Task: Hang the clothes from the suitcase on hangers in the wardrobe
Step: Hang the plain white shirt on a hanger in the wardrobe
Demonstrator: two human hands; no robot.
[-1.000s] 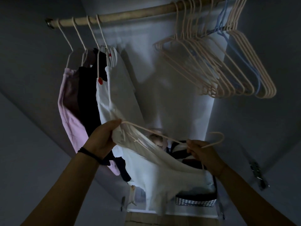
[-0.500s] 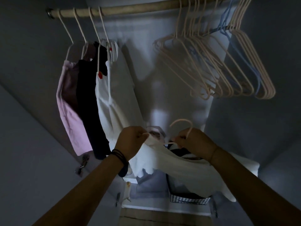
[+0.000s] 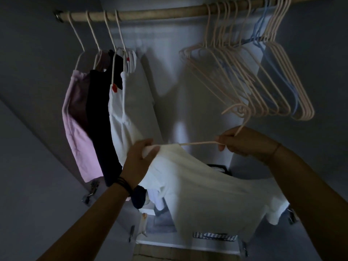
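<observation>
Left hand (image 3: 139, 162), at 8 o'clock from centre: fingers clenched on one shoulder of the top (image 3: 197, 185), where the left end of the hanger (image 3: 199, 143) enters the fabric. A dark wristband (image 3: 124, 183) sits on that wrist.

Right hand (image 3: 243, 142), at 3 o'clock: fingers pinch the hanger at the base of its hook. The hook stands upward, just under the lower ends of the empty hangers (image 3: 263, 81).

The top is white. It sags from the hanger toward 5 o'clock, passes under the right forearm, and is well below the rail (image 3: 150, 13).

The rail runs across 12 o'clock. At 10 o'clock a pink garment (image 3: 79, 138), a black garment (image 3: 99, 119) and a white garment (image 3: 128, 110) hang from it, touching one another. The empty hangers are bunched at 2 o'clock, mostly pink with some blue.

At 6 o'clock the patterned edge of a basket (image 3: 214, 237) shows below the top. The light is dim.
</observation>
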